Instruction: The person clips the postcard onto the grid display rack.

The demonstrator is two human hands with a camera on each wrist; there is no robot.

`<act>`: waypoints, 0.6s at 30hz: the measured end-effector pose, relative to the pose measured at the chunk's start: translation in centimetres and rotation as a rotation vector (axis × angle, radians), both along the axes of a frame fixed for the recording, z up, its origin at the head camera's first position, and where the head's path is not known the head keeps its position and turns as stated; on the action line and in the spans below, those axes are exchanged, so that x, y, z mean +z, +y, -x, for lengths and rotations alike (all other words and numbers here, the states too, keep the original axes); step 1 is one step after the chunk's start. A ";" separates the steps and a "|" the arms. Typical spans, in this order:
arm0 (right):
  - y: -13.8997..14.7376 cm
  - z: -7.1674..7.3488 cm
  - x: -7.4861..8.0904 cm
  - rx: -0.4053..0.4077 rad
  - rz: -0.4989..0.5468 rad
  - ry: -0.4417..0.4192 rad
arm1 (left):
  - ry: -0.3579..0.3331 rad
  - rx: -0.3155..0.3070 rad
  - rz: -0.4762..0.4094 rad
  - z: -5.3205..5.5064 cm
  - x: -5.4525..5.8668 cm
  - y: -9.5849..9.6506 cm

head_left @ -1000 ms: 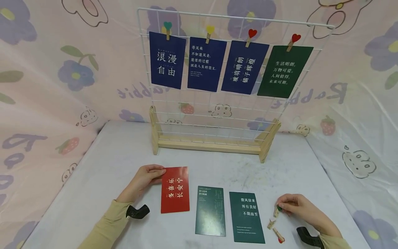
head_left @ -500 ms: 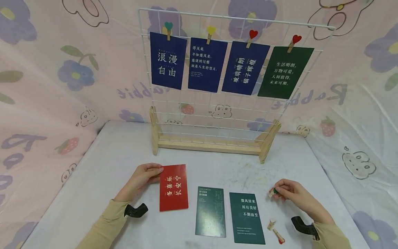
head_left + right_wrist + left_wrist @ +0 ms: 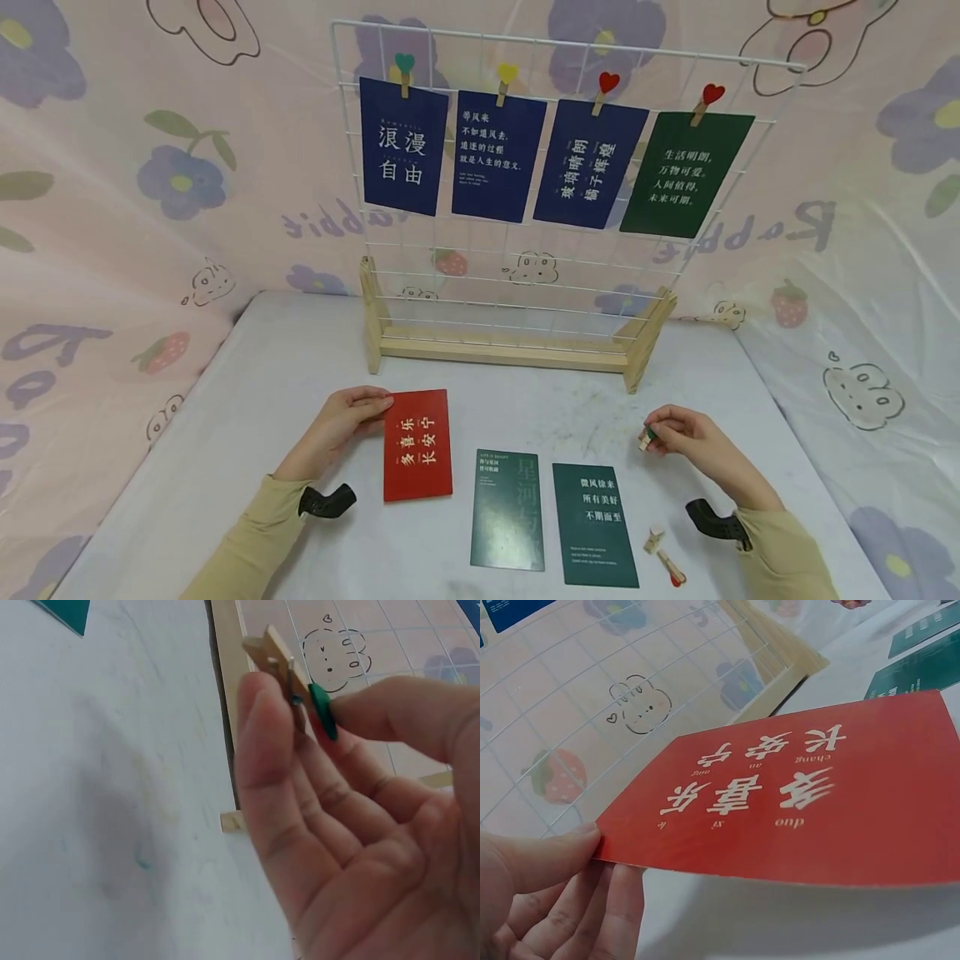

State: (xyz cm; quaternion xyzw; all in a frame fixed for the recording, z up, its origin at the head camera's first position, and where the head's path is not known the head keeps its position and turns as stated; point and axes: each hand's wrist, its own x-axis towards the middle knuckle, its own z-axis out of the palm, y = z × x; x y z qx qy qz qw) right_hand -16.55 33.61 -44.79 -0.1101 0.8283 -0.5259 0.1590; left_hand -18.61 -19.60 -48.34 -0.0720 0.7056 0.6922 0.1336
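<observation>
My left hand [image 3: 339, 429] pinches a red card [image 3: 417, 446] by its upper left corner, between thumb and fingers. In the left wrist view the card [image 3: 795, 802] is tilted, its near edge raised over the white tabletop. On the right, my right hand [image 3: 693, 446] holds a small wooden clothespin [image 3: 645, 438] with a green decoration. The right wrist view shows the clothespin [image 3: 281, 664] between thumb and fingers, its wooden tips pointing away from the palm. Two green cards, one left [image 3: 507, 510] and one right [image 3: 596, 525], lie flat between the hands.
Behind stands a white wire grid rack [image 3: 517, 283] on a wooden base [image 3: 502, 352]. Several cards hang along its top from heart clothespins, a green card [image 3: 688, 173] rightmost. Loose clothespins [image 3: 671, 568] lie near the right green card. A patterned cloth [image 3: 135, 250] surrounds the table.
My right hand has lifted the green clothespin away from the other clothespins and moved it toward the rack and slightly left. The left hand and red card have shifted slightly toward the rack.
</observation>
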 end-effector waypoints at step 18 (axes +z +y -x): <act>-1.3 1.8 0.1 0.055 -0.018 -0.032 | 0.019 0.010 -0.022 0.1 1.2 -0.4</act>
